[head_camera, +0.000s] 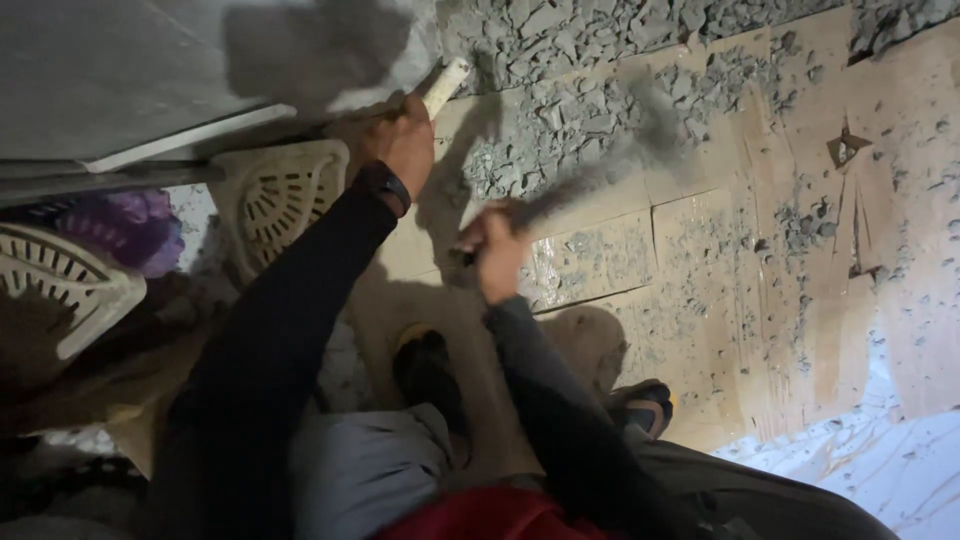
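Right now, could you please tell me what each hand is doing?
Left hand: closed around a pale chisel.
Right hand: closed on a motion-blurred hammer.

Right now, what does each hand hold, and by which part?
Left hand: a pale chisel, gripped around its shaft. Right hand: a hammer, gripped at the handle's lower end; it is motion-blurred.

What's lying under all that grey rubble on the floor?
Flattened cardboard sheets lie under the grey rubble, showing brown between the chips. Whatever is beneath the cardboard is covered; so is the cardboard under the thickest rubble near the wall.
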